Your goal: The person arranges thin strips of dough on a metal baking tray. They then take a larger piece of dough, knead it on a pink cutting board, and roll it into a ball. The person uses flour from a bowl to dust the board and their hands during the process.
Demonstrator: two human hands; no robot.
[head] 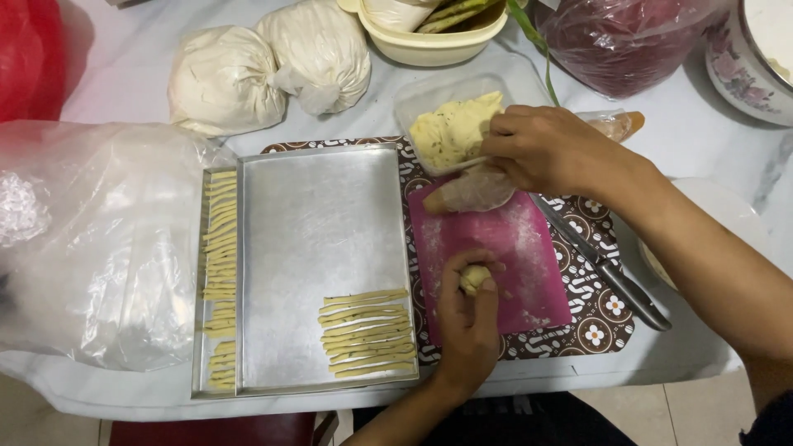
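Left hand (469, 318): clenched on a dough lump (474, 278) over the pink mat (516, 248)
Right hand (545, 149): pinching dough in the clear tub (429, 103), directly beyond the lump

Likely home kitchen, baking tray (322, 215), flour bags (227, 78)

- two tied flour bags (268, 70) at the desk's (710, 140) far edge
- cream bowl (429, 41) beside them
- dark red bag (628, 41) at the far right
- knife (607, 268) on the patterned mat (599, 318)
- clear plastic (91, 248) at the left
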